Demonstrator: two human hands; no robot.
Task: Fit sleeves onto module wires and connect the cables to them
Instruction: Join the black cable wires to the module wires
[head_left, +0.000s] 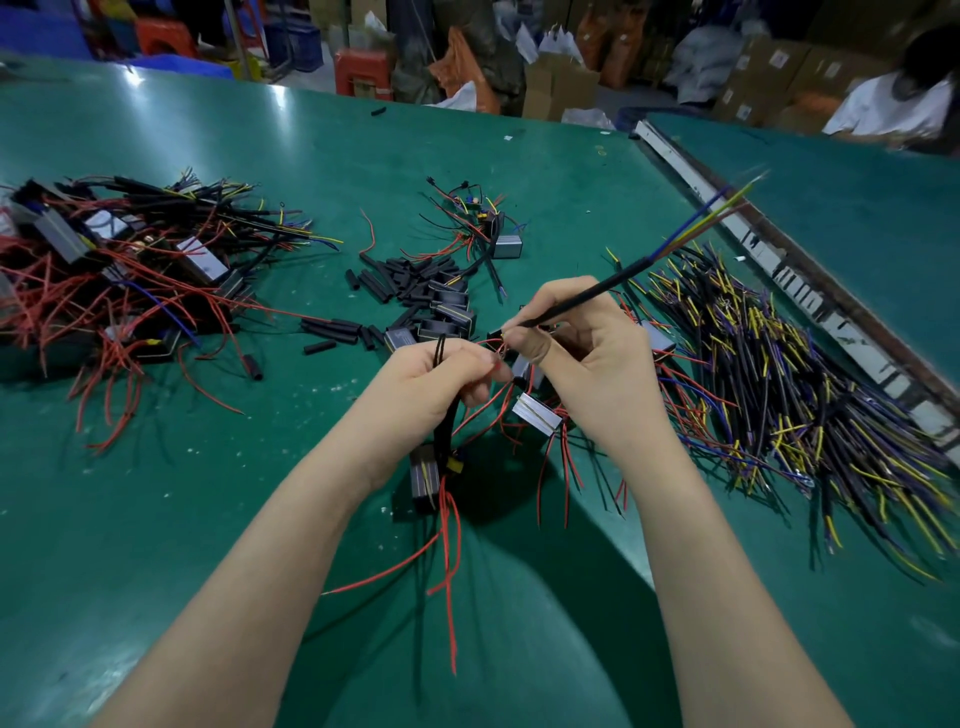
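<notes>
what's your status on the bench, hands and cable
Left hand grips module wires. Right hand pinches black cable at the joint. Loose modules crowd underneath.

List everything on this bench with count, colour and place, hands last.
held cable: one, black with blue, yellow and brown cores, rising rightward from the right hand
held module: one, grey, red wires, hanging below the left hand
sleeves: many, black, scattered mid-table
cable pile: many, black, yellow and blue tips, right
finished modules: heap, red and black wires, left
table: one, green
left hand: grips module wires
right hand: pinches the cable
</notes>
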